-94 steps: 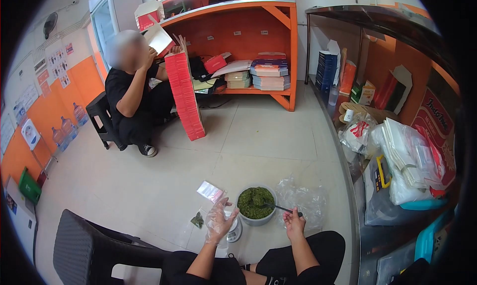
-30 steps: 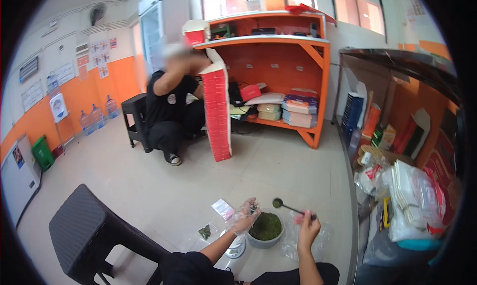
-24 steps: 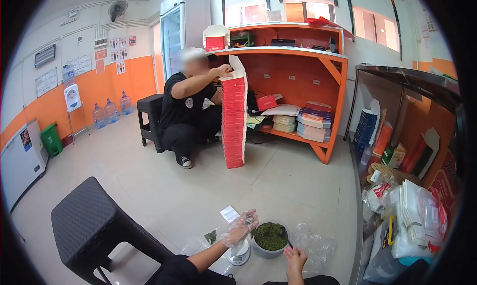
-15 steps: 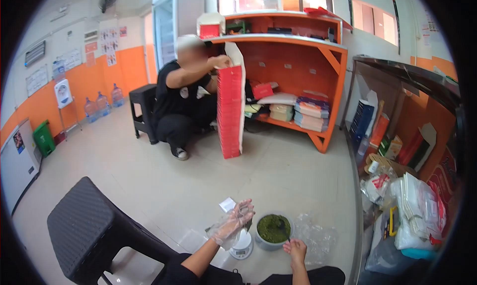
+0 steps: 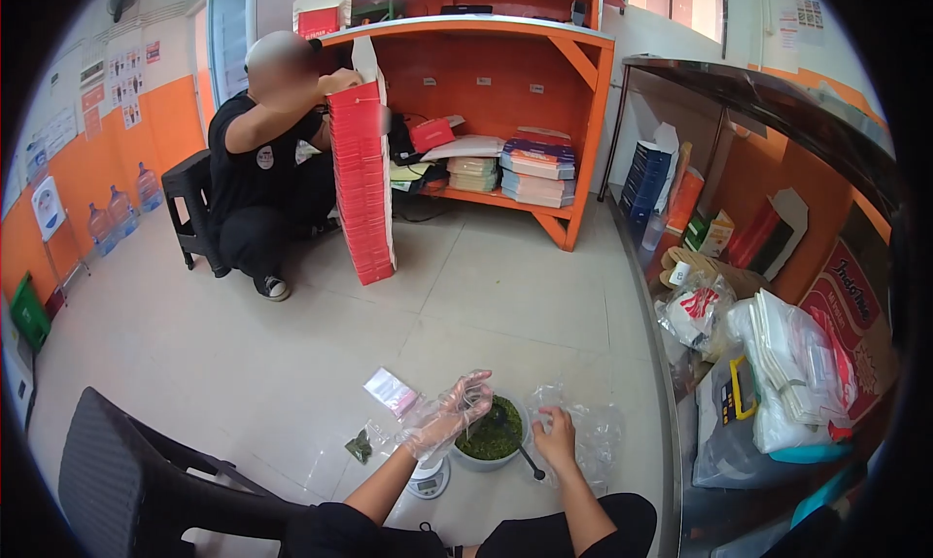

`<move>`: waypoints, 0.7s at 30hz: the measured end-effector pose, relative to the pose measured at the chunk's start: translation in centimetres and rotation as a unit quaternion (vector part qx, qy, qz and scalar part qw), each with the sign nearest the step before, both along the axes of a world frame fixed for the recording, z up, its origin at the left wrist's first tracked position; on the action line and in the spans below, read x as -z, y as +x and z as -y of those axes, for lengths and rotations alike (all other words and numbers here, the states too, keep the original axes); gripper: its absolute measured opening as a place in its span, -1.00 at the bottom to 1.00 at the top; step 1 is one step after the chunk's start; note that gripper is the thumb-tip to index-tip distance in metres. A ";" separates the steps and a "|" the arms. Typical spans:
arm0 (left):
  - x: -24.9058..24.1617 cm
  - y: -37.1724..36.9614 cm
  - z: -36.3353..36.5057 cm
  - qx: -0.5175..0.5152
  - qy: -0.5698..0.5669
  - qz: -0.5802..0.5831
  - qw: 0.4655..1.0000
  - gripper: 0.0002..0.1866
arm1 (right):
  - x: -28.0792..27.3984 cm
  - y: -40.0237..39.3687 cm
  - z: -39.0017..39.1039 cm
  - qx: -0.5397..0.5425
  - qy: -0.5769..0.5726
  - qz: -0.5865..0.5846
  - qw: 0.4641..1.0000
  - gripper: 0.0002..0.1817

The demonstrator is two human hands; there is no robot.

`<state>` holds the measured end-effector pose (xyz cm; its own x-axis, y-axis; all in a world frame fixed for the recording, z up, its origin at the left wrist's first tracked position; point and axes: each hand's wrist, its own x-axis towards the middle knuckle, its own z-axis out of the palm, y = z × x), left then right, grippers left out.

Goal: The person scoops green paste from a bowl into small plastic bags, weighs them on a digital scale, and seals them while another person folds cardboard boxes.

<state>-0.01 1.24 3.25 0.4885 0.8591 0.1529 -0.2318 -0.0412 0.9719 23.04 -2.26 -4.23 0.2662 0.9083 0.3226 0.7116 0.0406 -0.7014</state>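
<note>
My left hand (image 5: 449, 420), in a clear plastic glove, is raised beside a round tub (image 5: 489, 465) with its fingers stretched out. Chopped green food (image 5: 498, 434) fills the tub. A dark spoon (image 5: 532, 464) leans over the tub's right rim, its handle end outside. To the right of it, my bare right hand (image 5: 556, 439) is off the spoon, fingers loosely bent and apart over a crumpled clear plastic bag (image 5: 595, 432). Partly behind my left forearm stands a white kitchen scale (image 5: 429, 482). A small bag of green food (image 5: 360, 446) and a white-and-pink packet (image 5: 391, 393) lie to the left.
Across the floor, a co-worker (image 5: 267, 159) squats by a tall stack of red boxes (image 5: 362, 184). An orange shelf (image 5: 583, 140) stands behind. A black stool (image 5: 117, 461) is at my left; a metal-framed rack with plastic bags (image 5: 792, 364) is close on my right.
My right hand has let go of the spoon and moved up over the plastic bag. My left hand has shifted toward the tub, uncovering the small green bag. The view has turned right.
</note>
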 end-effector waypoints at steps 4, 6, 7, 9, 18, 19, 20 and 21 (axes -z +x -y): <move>1.8 0.3 -0.8 0.014 0.022 -0.042 0.999 -0.37 | -7.5 -1.2 -2.1 -0.122 -0.041 -0.070 0.989 -0.76; 1.1 0.4 -0.4 0.027 0.022 -0.067 0.997 -0.30 | -9.3 -2.0 -2.5 -0.221 -0.054 -0.109 0.968 -0.75; 1.0 0.5 -0.4 0.028 0.021 -0.068 0.997 -0.30 | -9.2 -2.4 -2.6 -0.221 -0.055 -0.111 0.967 -0.75; 1.1 0.6 -0.5 0.054 -0.008 -0.093 0.994 -0.26 | -8.6 -3.1 -2.7 -0.263 -0.054 -0.235 0.934 -0.76; 1.0 0.6 -0.7 0.181 -0.123 -0.001 0.976 -0.17 | -7.4 -2.5 -3.0 -0.255 -0.027 -0.186 0.948 -0.87; 1.1 0.3 -0.8 0.181 -0.125 -0.001 0.975 -0.17 | -7.9 -2.6 -2.7 -0.254 -0.029 -0.187 0.948 -0.87; 1.2 -0.1 -1.1 0.170 -0.082 -0.041 0.981 -0.17 | -8.6 -2.5 -2.3 -0.248 -0.009 -0.170 0.954 -0.89; 0.7 -0.6 -1.2 0.157 -0.038 -0.080 0.984 -0.16 | -9.7 -2.6 -1.9 -0.241 0.011 -0.152 0.959 -0.92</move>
<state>-0.57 2.46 2.56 0.7446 0.6675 -0.0066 -0.0650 0.0823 0.9945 20.42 -0.36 5.47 -0.0981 0.9430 0.3180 0.3699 0.3312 -0.8680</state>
